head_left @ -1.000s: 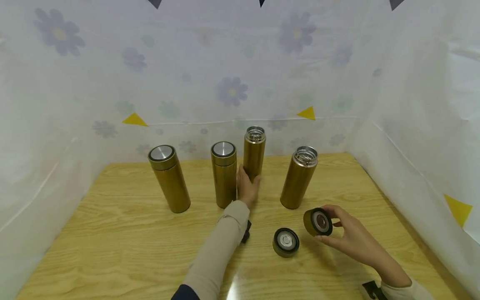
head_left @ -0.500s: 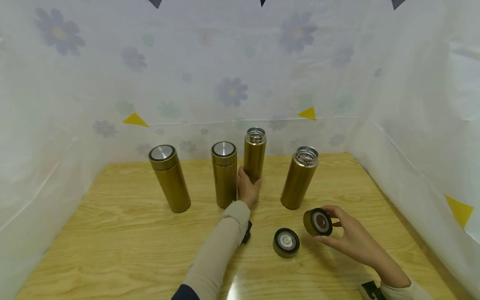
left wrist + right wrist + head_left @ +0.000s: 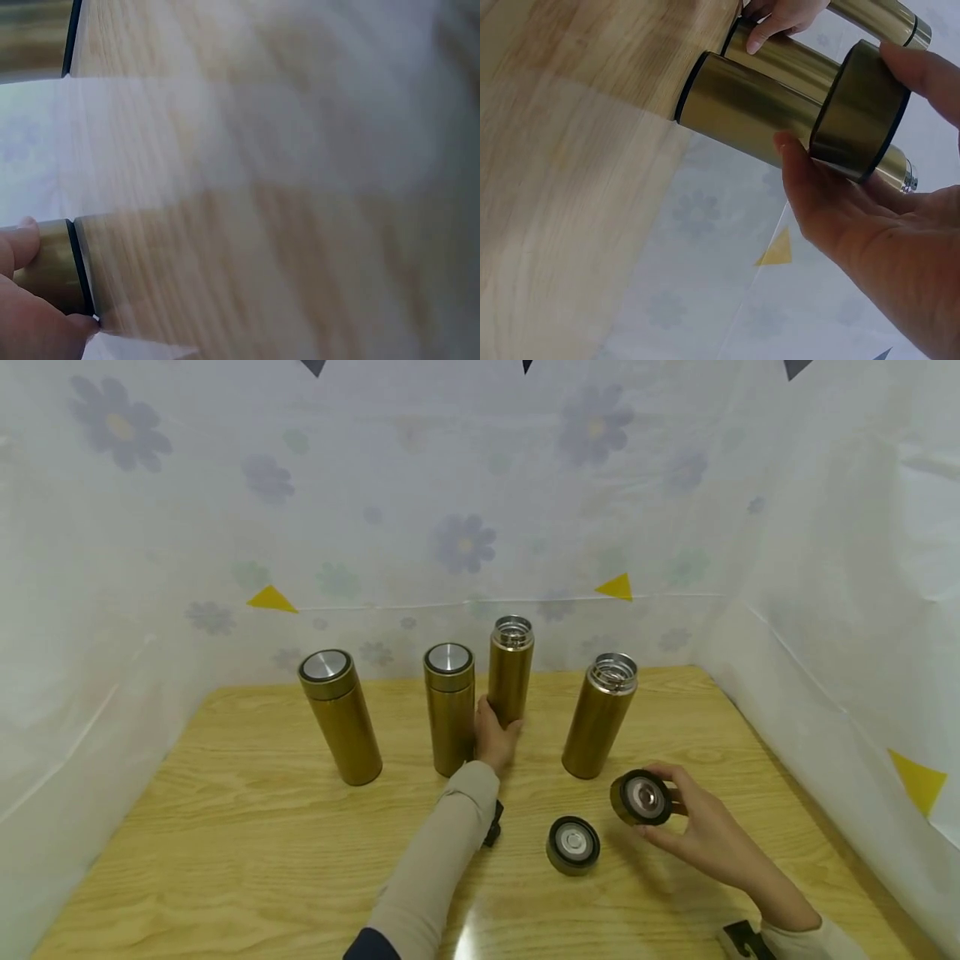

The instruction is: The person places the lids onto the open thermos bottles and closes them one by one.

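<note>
Fingers and thumb of my left hand (image 3: 497, 739) are curled round the lower part of a gold thermos bottle (image 3: 510, 681), uncapped and upright at the back. In the left wrist view, the thumb and fingers sit near that bottle's black-rimmed base (image 3: 56, 262). At the front right, my right hand (image 3: 701, 831) grips a gold thermos lid (image 3: 642, 797) off the table, its underside tilted up toward the head camera. The right wrist view shows the same lid (image 3: 861, 112) between thumb and fingers. Another lid (image 3: 573, 845) lies underside up on the table, left of the right hand.
A second uncapped thermos (image 3: 598, 718) stands right of centre. Two capped thermoses, one at the left (image 3: 341, 718) and one close beside my left hand (image 3: 450, 710), stand upright. Flower-printed white sheeting (image 3: 465, 485) encloses the wooden table (image 3: 262, 860) at the back and sides.
The lid in my right hand has risen slightly and tilted so its underside faces more upward. My left hand stays on its bottle.
</note>
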Demonstrator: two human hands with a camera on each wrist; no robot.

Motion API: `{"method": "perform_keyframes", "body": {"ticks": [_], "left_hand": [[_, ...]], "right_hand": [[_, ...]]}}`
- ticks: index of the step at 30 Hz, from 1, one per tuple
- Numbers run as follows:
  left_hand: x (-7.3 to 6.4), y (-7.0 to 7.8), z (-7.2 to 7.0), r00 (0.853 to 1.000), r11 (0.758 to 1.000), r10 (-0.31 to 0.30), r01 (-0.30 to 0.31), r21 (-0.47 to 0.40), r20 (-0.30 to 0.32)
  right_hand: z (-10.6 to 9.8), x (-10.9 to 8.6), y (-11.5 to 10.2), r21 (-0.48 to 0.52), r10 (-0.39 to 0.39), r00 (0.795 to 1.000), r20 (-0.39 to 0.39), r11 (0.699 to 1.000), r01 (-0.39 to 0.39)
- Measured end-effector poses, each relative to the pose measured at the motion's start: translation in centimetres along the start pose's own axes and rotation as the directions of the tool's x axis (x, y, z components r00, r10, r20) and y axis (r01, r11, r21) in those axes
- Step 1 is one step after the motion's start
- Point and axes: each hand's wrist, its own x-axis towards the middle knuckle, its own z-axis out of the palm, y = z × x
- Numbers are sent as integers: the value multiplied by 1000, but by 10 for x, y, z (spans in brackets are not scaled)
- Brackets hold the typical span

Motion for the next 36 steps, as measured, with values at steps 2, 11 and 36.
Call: {"method": "perform_keyframes", "body": {"ticks": [2, 11, 36], "left_hand": [[0, 0, 0, 1000, 1000, 0, 0, -4, 0], [0, 2, -1, 1000, 999, -8, 8, -39, 13], [-1, 2, -1, 999, 997, -36, 37, -61, 31]], "right_hand": [[-1, 1, -1, -11, -5, 1000, -22, 1000, 5], [-5, 5, -4, 54, -17, 989, -144, 998, 25], [-61, 51, -38, 738, -129, 951, -282, 604, 301]]}}
